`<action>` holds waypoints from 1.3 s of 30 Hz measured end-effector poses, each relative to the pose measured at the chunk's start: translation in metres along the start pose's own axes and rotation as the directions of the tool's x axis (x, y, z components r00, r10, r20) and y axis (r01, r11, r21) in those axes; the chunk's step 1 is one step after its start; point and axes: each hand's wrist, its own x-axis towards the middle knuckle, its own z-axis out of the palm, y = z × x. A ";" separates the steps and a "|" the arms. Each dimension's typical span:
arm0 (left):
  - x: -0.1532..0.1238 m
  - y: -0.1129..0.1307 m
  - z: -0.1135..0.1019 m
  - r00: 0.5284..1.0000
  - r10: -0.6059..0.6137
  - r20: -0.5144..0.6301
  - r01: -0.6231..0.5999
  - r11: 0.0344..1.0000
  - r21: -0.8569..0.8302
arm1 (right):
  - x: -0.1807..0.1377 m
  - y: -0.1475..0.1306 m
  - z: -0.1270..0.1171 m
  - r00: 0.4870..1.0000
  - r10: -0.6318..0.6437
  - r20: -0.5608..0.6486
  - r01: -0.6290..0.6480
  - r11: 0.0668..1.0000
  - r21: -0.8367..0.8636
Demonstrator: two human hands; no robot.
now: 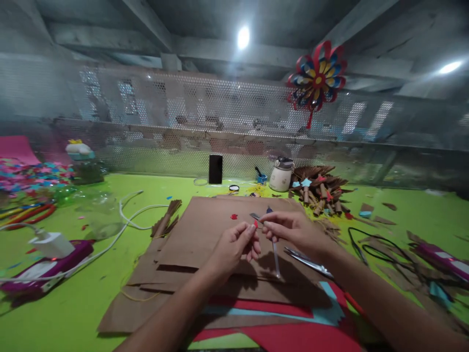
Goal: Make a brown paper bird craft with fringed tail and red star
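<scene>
Above a stack of brown paper sheets (198,234), my left hand (238,244) pinches a small red paper piece (255,224) between thumb and index finger. My right hand (289,227) is closed close beside it, and a small grey blade (254,215) juts out from its fingertips. Under the right hand lies a slim clear tube with a purple part (276,259), resting on the paper. Silver scissors (309,262) lie just beyond it, partly hidden by my right forearm. A red paper cutout (233,216) sits on the top sheet.
Brown pleated paper pieces (318,190) are heaped at back right beside a white jar (281,175). A black phone-like slab (215,169) stands at the back. White cable (126,220) and a purple power strip (44,274) lie left; red and blue sheets (293,337) lie in front.
</scene>
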 end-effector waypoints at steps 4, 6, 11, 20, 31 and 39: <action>-0.003 -0.001 0.001 0.996 0.049 0.080 -0.058 0.992 0.114 | 0.005 0.006 0.014 1.000 0.028 0.004 -0.028 0.974 0.225; -0.005 -0.001 0.002 0.995 0.081 0.055 -0.091 0.973 0.213 | 0.002 0.006 0.016 0.999 0.039 -0.026 -0.031 0.967 0.253; -0.010 0.004 0.006 0.989 0.150 -0.011 -0.135 0.920 0.367 | -0.002 0.006 0.020 0.997 0.045 -0.067 -0.024 0.960 0.280; -0.007 0.003 0.009 0.990 0.082 -0.112 -0.053 0.969 0.240 | -0.005 0.004 0.027 0.989 -0.032 -0.147 0.040 0.998 0.057; -0.009 -0.001 0.011 0.989 0.080 -0.125 -0.019 0.904 0.426 | -0.008 0.008 0.025 0.974 -0.029 -0.224 0.033 0.999 0.012; -0.014 -0.002 0.009 0.917 0.399 -0.015 -0.197 0.485 0.852 | -0.008 0.006 0.032 0.964 0.069 -0.256 -0.051 0.996 0.076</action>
